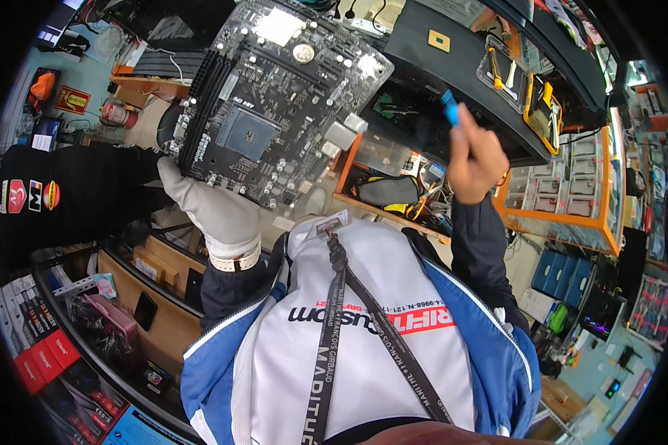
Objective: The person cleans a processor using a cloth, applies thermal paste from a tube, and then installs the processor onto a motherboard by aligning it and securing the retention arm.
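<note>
A black computer motherboard is held up, tilted, ahead of my chest. Its square processor socket faces me, with long memory slots to the left and a round coin battery toward the far end. My left hand, in a pale grey glove, grips the board's lower left edge; part of its fingers is hidden behind the board. To the right, my bare right hand is closed, pinching a small blue stick-like tool that points up and left. Its exact kind is too blurred to tell.
A black surface beyond my right hand bears a small square gold-coloured piece and yellow-handled tools in cases. Below it sits an open drawer of tools. A glass cabinet stands right; an open box-like compartment lies left.
</note>
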Motion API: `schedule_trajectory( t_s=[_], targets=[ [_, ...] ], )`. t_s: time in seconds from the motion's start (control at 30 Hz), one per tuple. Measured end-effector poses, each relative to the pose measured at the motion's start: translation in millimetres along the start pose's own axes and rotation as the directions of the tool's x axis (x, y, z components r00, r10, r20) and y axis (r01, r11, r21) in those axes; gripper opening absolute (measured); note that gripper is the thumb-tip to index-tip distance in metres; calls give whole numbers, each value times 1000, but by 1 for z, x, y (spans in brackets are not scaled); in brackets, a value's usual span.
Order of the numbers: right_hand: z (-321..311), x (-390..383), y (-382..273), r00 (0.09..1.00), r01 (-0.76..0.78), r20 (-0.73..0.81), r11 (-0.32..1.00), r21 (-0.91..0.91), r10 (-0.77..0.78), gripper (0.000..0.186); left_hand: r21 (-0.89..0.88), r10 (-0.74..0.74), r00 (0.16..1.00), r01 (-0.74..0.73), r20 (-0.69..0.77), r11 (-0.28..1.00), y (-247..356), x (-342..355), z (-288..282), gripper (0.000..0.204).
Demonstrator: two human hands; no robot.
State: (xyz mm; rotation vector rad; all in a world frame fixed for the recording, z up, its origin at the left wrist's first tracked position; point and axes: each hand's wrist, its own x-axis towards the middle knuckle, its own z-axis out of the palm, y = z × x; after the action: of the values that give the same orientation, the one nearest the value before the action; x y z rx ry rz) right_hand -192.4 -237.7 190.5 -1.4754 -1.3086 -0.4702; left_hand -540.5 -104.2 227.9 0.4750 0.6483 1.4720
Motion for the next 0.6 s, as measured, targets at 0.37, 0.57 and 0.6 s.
schedule_trajectory(
  t_s=[0.37, 0.57, 0.6],
  targets=[
    [-44, 1, 12, 917, 369, 209, 921, -123, -339, 31, -167, 12, 830, 97, 557, 981, 3, -5, -23, 58],
    [-37, 1, 12, 892, 451, 90, 873, -187, -442, 44, 223, 46, 998, -56, 48, 973, 0, -7, -37, 59],
    [-50, -1, 23, 971, 238, 92, 927, -291, -220, 46, 336, 116, 991, -130, 62, 933, -2, -6, -49, 59]
  ],
)
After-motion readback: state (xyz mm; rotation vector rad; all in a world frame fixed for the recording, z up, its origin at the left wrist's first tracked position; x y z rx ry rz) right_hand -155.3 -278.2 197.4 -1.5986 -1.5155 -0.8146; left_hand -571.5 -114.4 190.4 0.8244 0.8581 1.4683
